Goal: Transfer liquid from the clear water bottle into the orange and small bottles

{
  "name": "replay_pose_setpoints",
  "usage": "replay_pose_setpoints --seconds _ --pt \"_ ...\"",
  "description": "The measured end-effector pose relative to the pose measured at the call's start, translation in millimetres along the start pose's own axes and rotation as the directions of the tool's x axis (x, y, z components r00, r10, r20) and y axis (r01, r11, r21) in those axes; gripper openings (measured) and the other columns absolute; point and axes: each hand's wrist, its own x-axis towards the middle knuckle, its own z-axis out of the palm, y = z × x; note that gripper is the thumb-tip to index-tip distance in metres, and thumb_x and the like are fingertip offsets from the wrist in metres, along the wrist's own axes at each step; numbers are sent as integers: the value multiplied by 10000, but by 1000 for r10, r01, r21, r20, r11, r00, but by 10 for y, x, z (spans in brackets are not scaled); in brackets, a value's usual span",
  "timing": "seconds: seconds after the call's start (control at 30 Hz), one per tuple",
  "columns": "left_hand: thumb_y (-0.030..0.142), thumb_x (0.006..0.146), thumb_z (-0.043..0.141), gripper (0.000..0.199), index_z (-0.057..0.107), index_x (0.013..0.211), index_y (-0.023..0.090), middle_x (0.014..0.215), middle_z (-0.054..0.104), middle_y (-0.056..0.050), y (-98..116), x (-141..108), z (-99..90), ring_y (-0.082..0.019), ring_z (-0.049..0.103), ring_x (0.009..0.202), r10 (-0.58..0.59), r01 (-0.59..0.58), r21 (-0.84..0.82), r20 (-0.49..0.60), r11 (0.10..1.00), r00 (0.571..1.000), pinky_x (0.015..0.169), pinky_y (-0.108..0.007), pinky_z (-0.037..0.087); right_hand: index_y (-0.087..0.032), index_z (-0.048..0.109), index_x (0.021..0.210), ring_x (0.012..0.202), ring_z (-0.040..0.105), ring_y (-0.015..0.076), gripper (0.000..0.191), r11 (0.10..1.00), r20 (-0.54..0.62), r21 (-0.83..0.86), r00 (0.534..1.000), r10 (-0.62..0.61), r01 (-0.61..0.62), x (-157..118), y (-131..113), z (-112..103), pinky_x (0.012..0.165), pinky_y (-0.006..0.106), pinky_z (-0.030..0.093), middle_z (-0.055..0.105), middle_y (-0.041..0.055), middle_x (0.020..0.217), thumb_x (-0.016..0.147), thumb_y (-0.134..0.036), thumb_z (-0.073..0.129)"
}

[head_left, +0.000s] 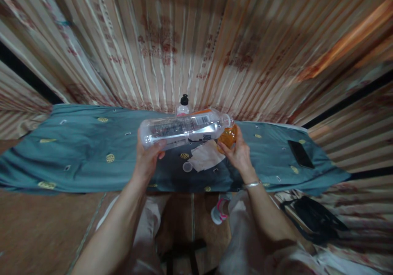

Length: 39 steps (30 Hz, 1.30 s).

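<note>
My left hand [149, 155] is closed around the base of a large clear plastic bottle [184, 128] with a printed label. The bottle lies nearly level in the air, its uncapped-looking neck pointing right. My right hand [237, 149] grips a smaller container of orange liquid [227, 138], right at the large bottle's mouth. Whether the two mouths touch I cannot tell. Below them, a crumpled white tissue [206, 157] lies on the cloth beside a small round whitish cap [187, 167]. Behind the large bottle stands a bottle with a black top [184, 100], its lower part hidden.
A teal patterned cloth [82, 152] covers the narrow table. A black phone [301, 154] lies at its right end. Patterned curtains [190, 41] hang close behind. A black bag [316, 217] sits low on the right, and a stool [184, 250] stands below.
</note>
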Motion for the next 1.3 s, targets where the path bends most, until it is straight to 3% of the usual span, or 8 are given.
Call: replay_pose_setpoints --seconds 0.37,0.6,0.83,1.3 --pt "328 511 957 764 616 1192 268 855 687 -8 -16 -6 -14 -142 590 585 5 -5 -17 -20 1000 1000 391 -179 348 -123 319 1653 1133 758 365 967 1000 8 -16 1000 -4 4 -4 18 -3 931 506 623 727 219 1373 892 -621 649" --pt "346 506 962 785 633 1216 285 826 669 9 -13 -1 -12 -132 568 578 2 -2 -15 -16 1000 1000 405 -180 331 -147 291 1667 1238 719 370 967 999 -2 -27 1000 -23 22 0 8 -5 993 519 608 673 214 1460 898 -606 655" --pt "380 472 984 830 643 1223 282 878 682 -9 -37 18 -20 -138 575 588 -11 11 -17 -24 1000 1000 400 -183 333 -107 292 1656 1198 737 373 974 999 -6 -41 1000 -29 29 2 7 -10 972 511 607 708 240 1396 901 -612 645" --pt "402 451 996 836 642 1201 292 866 672 -9 -21 11 -5 -152 585 596 -10 10 -14 -28 1000 1000 382 -191 328 -106 253 1664 1243 712 385 984 998 13 -46 999 -40 41 3 20 -4 1010 527 593 666 258 1448 910 -600 647"
